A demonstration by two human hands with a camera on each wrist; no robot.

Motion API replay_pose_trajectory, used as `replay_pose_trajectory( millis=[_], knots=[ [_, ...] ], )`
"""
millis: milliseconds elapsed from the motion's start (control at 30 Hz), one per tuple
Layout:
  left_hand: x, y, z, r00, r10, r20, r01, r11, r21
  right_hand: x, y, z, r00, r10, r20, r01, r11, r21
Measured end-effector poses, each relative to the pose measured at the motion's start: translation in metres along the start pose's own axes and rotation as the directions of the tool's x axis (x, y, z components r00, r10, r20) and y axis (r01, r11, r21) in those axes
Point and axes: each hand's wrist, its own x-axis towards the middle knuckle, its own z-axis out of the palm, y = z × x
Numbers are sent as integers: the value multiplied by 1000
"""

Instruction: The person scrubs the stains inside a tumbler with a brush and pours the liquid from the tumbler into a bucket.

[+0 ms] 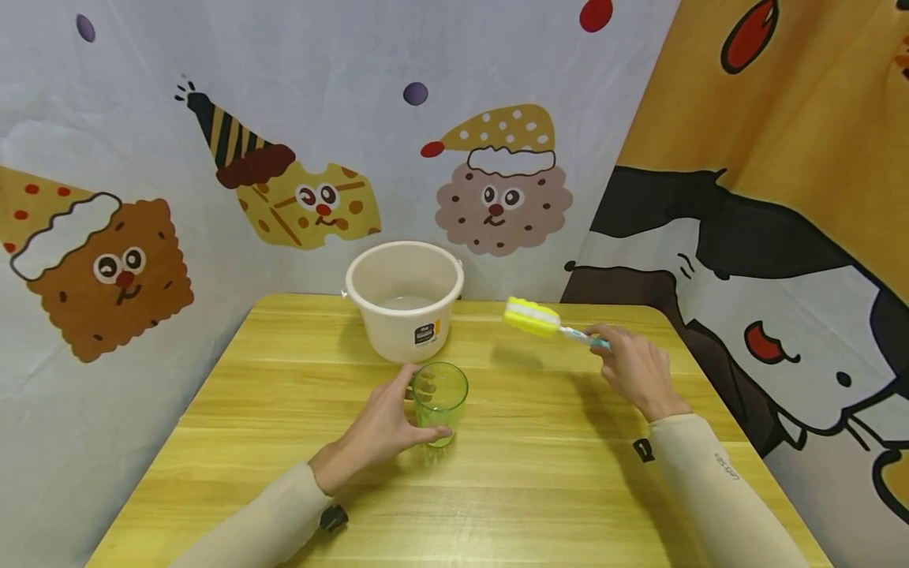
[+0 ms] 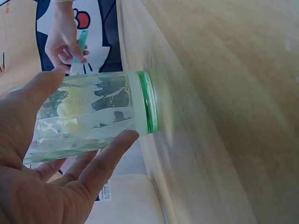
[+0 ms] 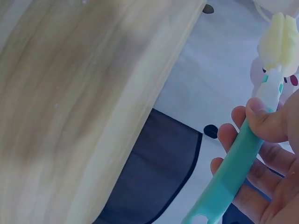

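Just below the centre of the head view, the left hand (image 1: 379, 422) is gripping a green glass (image 1: 442, 394), its thumb reaching across the near side and its fingers curling round the far left side. The glass is standing upright, rim facing up; whether its base is touching the table (image 1: 511, 481) is hard to tell. In the left wrist view the glass is lying across the middle of the frame, its clear wall showing between thumb and fingers and its green base pointing right, towards the wood. Right of centre in the head view, the right hand (image 1: 635, 367) is gripping a brush (image 1: 533, 317) by its handle, the yellow and white sponge pointing left and hovering over the table, well apart from the glass. In the right wrist view, the thumb is pressing on the upper part of the teal handle while the fingers are wrapping beneath it, and the sponge is filling the upper right corner. A white bucket (image 1: 383, 327) is sitting at the centre of the head view, behind the glass, its label (image 1: 427, 333) facing forward. A cartoon-printed cloth (image 1: 341, 95) is hanging across the top of the frame, and pale sleeves (image 1: 717, 489) are entering from the lower edge.
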Motion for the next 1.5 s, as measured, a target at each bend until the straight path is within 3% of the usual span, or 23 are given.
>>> replay_pose_trajectory(
  millis=[367, 700, 1500],
  knots=[
    [-1, 1, -1, 1000, -8, 3, 8, 1000, 2, 6, -11, -6, 990, -88, -113, 86, 996, -18],
    [-2, -2, 0, 1000, -2, 4, 2, 1000, -10, 12, -24, -11, 962, -181, -203, 179, 983, -31],
    [-1, 0, 0, 1000, 24, 5, -24, 1000, -16, 25, -56, -24, 901, -324, -287, 311, 946, -93]
  ],
)
